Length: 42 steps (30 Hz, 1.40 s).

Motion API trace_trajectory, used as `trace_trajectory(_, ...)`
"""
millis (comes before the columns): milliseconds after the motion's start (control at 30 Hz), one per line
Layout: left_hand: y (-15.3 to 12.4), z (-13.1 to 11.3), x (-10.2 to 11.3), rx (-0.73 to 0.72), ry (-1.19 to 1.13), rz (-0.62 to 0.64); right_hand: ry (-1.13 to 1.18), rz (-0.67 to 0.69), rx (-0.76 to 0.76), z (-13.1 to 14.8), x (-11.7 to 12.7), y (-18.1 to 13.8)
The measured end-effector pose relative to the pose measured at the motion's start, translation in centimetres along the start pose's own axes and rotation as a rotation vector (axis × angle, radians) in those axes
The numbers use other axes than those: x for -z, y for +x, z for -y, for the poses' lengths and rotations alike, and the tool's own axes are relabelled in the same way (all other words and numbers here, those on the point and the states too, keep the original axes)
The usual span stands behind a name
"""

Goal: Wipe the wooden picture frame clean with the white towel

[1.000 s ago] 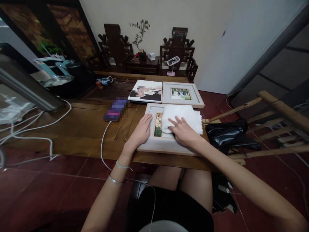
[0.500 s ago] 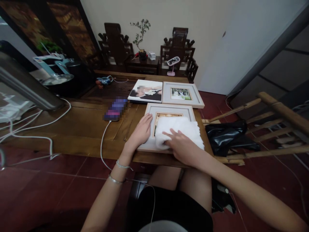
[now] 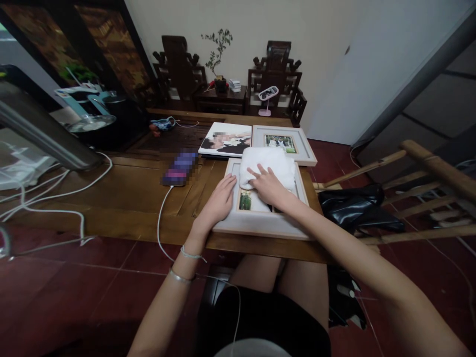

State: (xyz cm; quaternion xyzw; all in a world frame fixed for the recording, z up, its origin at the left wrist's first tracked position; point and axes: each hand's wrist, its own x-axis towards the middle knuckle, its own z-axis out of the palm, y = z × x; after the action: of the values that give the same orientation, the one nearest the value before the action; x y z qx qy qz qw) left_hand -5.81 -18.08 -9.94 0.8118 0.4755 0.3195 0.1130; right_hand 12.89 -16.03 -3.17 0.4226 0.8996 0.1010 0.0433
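Note:
A light wooden picture frame point(image 3: 260, 228) lies flat near the table's front edge, its printed picture partly covered. My left hand point(image 3: 222, 198) rests on the frame's left edge with its fingers stretched out flat. On top of the frame's upper half sits a folded fluffy white towel point(image 3: 273, 161). My right hand point(image 3: 269, 186) presses down on the towel with its fingers spread. The lower part of the picture shows below that hand. The towel hides the frame's far edge.
Behind lie a second framed picture point(image 3: 305, 148) and a white photo panel point(image 3: 215, 144). A phone point(image 3: 178, 168) on a white cable is to the left on the wooden table point(image 3: 130, 203). A bamboo chair point(image 3: 420, 233) with a black bag point(image 3: 345, 206) stands at the right.
My right hand has slid the towel away from me, to the far part of the frame, uncovering the lower picture. My left hand has stayed at the left edge.

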Motion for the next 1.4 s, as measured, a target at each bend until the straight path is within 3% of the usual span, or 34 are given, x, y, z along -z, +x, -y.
trace_trajectory(200, 0.1, -0.1, -0.1, 0.010, 0.027, 0.015, 0.105, 0.163, 0.089, 3.7, 2.8, -4.6)
trace_trajectory(400, 0.1, -0.2, 0.0, 0.020, -0.012, 0.005, 0.217, 0.115, 0.277, 5.8, 4.5, -8.3)
trace_trajectory(533, 0.1, -0.5, 0.3, 0.023, -0.114, -0.086, 0.164, 0.013, 0.226, 6.1, 2.8, -6.9)
trace_trajectory(667, 0.0, -1.0, 0.6, 0.032, -0.170, -0.142, 0.079, 0.021, 0.161, 5.0, 1.1, -3.4)
trace_trajectory(933, -0.1, -1.2, 0.8, 0.039, -0.236, -0.150, 0.036, -0.069, -0.033, 3.4, 1.0, 1.7)
trace_trajectory(1033, -0.2, -1.3, 1.0, 0.008, -0.311, -0.207, 0.096, -0.043, -0.013, 4.8, 1.3, 1.0)
trace_trajectory(1167, -0.5, -1.4, 1.2, -0.021, -0.408, -0.222, 0.163, 0.015, 0.077, 6.9, 2.4, -2.6)
trace_trajectory(1300, -0.5, -1.1, 0.8, 0.101, -0.575, -0.174, 0.255, -0.015, 0.159, 8.0, 3.6, -5.6)
trace_trajectory(1400, -0.2, -0.9, 0.7, 0.226, -0.664, -0.155, 0.278, -0.052, 0.176, 8.9, 3.5, -6.1)
